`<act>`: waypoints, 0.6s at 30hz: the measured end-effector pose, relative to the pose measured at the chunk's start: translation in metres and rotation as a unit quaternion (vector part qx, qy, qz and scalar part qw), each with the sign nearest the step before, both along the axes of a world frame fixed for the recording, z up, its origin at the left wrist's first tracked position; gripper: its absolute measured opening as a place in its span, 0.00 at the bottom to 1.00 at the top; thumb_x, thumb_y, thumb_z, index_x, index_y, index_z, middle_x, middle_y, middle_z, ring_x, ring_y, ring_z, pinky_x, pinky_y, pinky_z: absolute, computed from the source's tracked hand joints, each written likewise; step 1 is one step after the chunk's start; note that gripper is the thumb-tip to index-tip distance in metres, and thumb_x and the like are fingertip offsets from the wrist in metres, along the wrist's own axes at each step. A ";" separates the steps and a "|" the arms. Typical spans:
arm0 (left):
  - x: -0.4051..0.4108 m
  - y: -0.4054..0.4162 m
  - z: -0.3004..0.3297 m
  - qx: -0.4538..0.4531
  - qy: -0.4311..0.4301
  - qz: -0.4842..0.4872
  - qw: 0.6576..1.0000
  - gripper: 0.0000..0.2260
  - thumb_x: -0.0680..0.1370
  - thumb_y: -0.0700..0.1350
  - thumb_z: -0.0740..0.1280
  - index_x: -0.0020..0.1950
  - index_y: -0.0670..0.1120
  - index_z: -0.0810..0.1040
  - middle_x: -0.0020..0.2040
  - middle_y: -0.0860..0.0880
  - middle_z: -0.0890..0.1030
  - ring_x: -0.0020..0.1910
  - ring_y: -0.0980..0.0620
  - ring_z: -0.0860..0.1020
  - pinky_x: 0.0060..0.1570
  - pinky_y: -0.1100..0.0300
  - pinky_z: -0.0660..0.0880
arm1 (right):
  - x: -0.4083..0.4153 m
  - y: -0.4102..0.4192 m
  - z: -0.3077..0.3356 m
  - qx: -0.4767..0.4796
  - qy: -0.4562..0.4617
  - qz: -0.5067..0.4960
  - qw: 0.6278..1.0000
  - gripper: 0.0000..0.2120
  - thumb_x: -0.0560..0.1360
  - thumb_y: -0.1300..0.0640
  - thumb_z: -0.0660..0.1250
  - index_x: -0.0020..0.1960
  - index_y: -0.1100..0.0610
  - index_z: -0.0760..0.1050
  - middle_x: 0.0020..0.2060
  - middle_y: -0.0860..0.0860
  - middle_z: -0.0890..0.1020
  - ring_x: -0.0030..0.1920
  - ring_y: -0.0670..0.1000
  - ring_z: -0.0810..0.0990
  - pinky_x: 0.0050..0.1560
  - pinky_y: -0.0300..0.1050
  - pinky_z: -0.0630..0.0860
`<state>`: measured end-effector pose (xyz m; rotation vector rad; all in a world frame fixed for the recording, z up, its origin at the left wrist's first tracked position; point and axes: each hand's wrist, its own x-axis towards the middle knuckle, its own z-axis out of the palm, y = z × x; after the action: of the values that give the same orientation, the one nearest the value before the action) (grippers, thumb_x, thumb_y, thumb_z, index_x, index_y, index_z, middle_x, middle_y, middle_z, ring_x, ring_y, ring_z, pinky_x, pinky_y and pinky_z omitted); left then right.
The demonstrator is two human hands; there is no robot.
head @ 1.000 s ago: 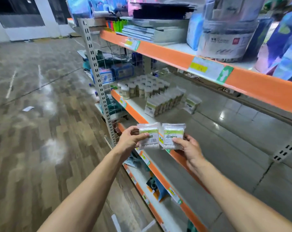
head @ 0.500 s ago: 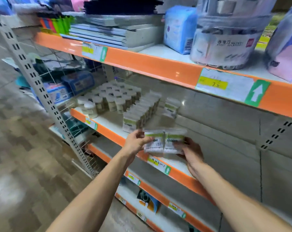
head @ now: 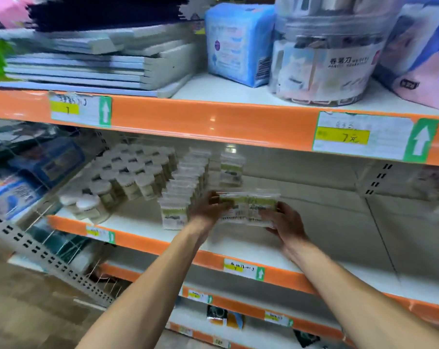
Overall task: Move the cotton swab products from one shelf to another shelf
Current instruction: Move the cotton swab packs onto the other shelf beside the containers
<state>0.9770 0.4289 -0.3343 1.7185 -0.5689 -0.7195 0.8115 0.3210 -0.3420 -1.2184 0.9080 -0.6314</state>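
My left hand (head: 208,210) and my right hand (head: 286,222) each grip a clear cotton swab packet with a green label, side by side: the left packet (head: 234,206) and the right packet (head: 262,207). Both packets are held over the middle shelf (head: 251,248), just right of a row of the same swab packets (head: 183,192) standing on it. Another packet (head: 231,170) stands behind. Round swab jars (head: 128,177) with white lids fill the shelf's left part.
The orange-edged upper shelf (head: 213,122) hangs close above, carrying stacked notebooks (head: 87,69), a blue pack (head: 238,44) and a clear tub (head: 324,51). A wire divider (head: 49,202) bounds the left. Bare shelf surface stretches to the right (head: 352,235). Lower shelves lie below.
The view has moved closer to the shelving. Both hands have carried the two packets up and forward, from in front of the shelf edge to over the middle shelf beside the packet row.
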 end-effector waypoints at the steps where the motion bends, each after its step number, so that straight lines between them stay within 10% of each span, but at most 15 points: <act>1: 0.002 -0.004 0.001 0.005 -0.013 -0.010 1.000 0.13 0.70 0.47 0.76 0.52 0.47 0.80 0.48 0.48 0.84 0.44 0.50 0.81 0.43 0.56 0.77 | 0.001 -0.002 0.000 0.005 -0.006 -0.008 1.000 0.06 0.72 0.65 0.71 0.47 0.57 0.81 0.41 0.51 0.85 0.44 0.51 0.83 0.43 0.44 0.79; 11: 0.037 -0.042 -0.012 -0.019 -0.091 -0.038 0.995 0.15 0.68 0.57 0.73 0.51 0.53 0.82 0.47 0.52 0.85 0.50 0.48 0.83 0.52 0.41 0.79 | 0.011 -0.021 -0.011 0.010 -0.031 -0.050 0.998 0.09 0.72 0.66 0.71 0.51 0.60 0.81 0.42 0.53 0.85 0.43 0.51 0.83 0.38 0.41 0.79; 18: 0.055 -0.069 -0.034 -0.013 -0.079 0.030 0.996 0.19 0.63 0.61 0.75 0.52 0.61 0.79 0.46 0.59 0.85 0.48 0.56 0.83 0.52 0.48 0.81 | 0.021 -0.032 -0.014 -0.019 -0.029 -0.049 0.998 0.10 0.72 0.65 0.72 0.53 0.59 0.81 0.45 0.54 0.86 0.46 0.52 0.85 0.39 0.39 0.81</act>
<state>1.0320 0.3601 -0.3686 1.7706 -0.6284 -0.5348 0.8328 0.2886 -0.3556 -1.1876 0.9143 -0.7617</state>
